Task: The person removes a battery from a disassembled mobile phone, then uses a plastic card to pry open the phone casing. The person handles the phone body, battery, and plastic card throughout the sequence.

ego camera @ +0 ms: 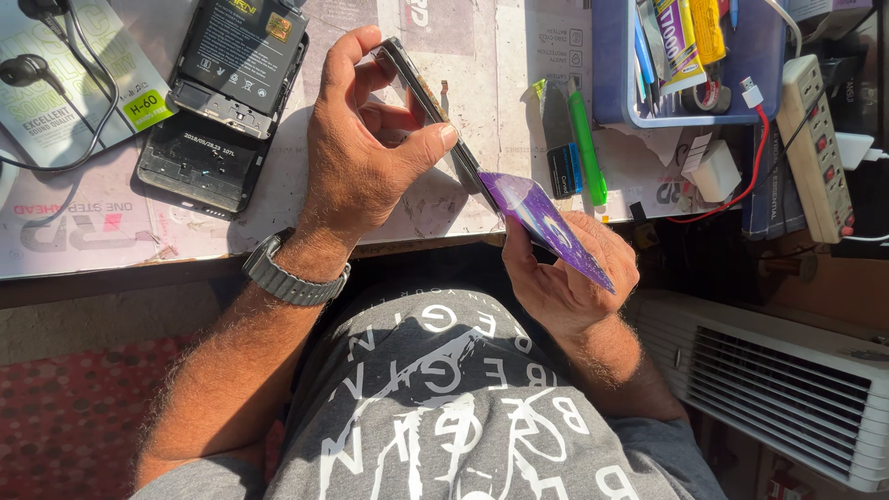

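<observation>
above the surface (463, 56), left hand (356, 162) fingers pinch a phone (431, 102) edgewise while right hand (565, 273) fingers grip a purple card (546, 218) wedged at its seam; hard prying could crack it.

Head view. I see a flat earphone package (88, 88) at the upper left of the worktop (389, 218), grey-white with a yellow-green rectangular label (148, 109) at its lower right corner. Just right of it lies an opened phone whose black battery (243, 42) carries a small gold square sticker (278, 26). A glossy purple card-shaped package (546, 225) is pinched in my right hand (569, 273). In the blue tray (611, 83) at the upper right stand yellow and purple-white packets (683, 32). A small dark label (562, 173) sits on the scraper beside the green pen.
</observation>
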The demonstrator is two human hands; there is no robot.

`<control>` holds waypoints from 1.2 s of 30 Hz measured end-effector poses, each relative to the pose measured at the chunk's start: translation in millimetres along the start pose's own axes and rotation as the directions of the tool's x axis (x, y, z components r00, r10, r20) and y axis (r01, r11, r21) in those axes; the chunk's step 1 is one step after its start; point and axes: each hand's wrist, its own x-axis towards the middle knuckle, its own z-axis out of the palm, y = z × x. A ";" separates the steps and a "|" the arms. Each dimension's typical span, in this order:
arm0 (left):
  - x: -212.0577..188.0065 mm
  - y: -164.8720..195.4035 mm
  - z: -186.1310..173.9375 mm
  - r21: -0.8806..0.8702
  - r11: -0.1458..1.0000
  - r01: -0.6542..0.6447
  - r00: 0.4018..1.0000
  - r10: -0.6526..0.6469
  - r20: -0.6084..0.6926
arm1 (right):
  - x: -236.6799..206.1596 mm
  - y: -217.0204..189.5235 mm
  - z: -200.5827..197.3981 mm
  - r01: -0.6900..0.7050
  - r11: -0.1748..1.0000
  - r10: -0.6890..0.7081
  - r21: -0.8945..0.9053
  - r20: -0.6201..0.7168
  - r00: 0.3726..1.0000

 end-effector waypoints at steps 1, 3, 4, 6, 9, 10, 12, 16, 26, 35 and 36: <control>-0.1 0.0 -0.3 0.011 1.000 -0.004 1.000 0.004 0.000 | -0.3 0.4 0.2 -0.005 1.000 0.005 -0.001 0.006 1.000; -0.2 0.3 -0.7 0.031 0.999 -0.012 1.000 0.012 0.000 | -0.7 1.5 0.7 0.006 1.000 -0.006 -0.001 0.011 1.000; -0.3 0.4 -0.9 0.030 0.999 -0.013 1.000 0.013 0.002 | -0.8 2.1 1.1 0.011 1.000 -0.011 -0.001 0.013 1.000; 0.1 0.6 -1.2 0.029 0.999 -0.017 1.000 0.017 0.005 | -0.8 3.0 2.7 0.026 1.000 -0.026 0.018 0.002 1.000; 1.0 1.1 -0.5 0.020 1.000 -0.015 1.000 0.015 -0.001 | 0.2 2.8 4.6 0.021 1.000 -0.021 -0.009 -0.001 1.000; 1.2 1.4 -0.5 0.022 1.000 -0.009 1.000 0.009 0.000 | 0.9 2.3 5.1 0.014 1.000 -0.014 -0.027 0.000 1.000; 0.9 2.2 -0.6 0.026 1.000 0.003 1.000 -0.003 0.002 | 3.4 1.8 6.1 0.009 1.000 -0.009 -0.012 0.002 1.000; 2.2 2.0 -0.7 0.019 1.000 -0.009 1.000 0.009 -0.003 | 9.0 0.2 7.1 0.014 1.000 -0.014 -0.002 0.022 1.000; 3.0 0.5 -2.9 0.023 1.000 -0.019 1.000 0.018 0.002 | 12.5 -0.3 13.8 0.045 0.997 -0.044 0.061 -0.009 0.999; 3.9 4.9 -1.2 0.022 0.999 0.035 0.999 -0.034 -0.042 | 13.5 -5.1 8.0 0.000 0.999 -0.001 0.050 0.021 1.000; 4.0 5.4 -1.1 0.013 0.999 0.049 0.997 -0.048 -0.053 | 14.1 -5.4 5.1 -0.063 0.993 0.059 0.101 0.048 0.997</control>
